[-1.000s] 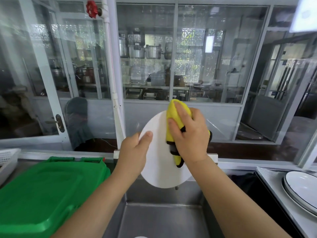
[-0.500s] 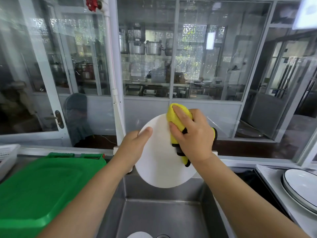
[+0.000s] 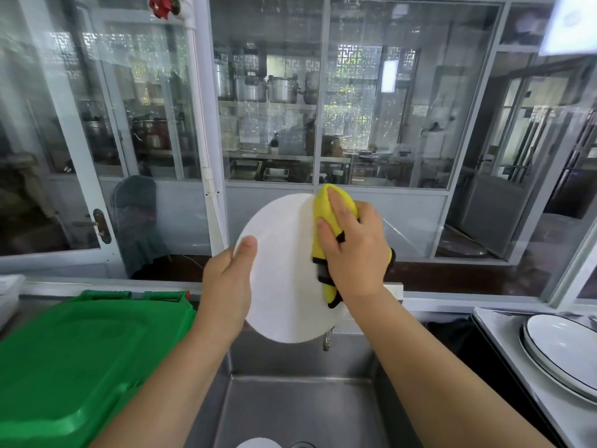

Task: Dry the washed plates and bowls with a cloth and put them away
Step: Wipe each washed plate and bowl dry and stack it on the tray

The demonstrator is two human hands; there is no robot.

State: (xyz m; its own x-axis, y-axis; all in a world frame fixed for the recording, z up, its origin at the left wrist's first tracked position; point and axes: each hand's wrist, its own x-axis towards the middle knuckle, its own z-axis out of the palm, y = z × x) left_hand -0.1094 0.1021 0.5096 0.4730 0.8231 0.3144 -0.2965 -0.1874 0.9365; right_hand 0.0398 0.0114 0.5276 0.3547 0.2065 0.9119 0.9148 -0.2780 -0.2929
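Drying | my left hand (image 3: 227,286) grips white plate (image 3: 284,279) by its rim | my right hand (image 3: 350,250) presses yellow cloth (image 3: 326,221) on its face | wipe rim to centre, plate steady above sink (image 3: 297,405)

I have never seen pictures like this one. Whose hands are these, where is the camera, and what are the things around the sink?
There is no machine: a person wears a camera on the head, looking down at their own hands. The left hand holds a white plate by its edge above a steel sink. The right hand presses a yellow cloth against the plate to dry it. On the left lies a green lid. On the right counter stands a stack of white plates with dark rims. Behind the glass is a kitchen with pots.
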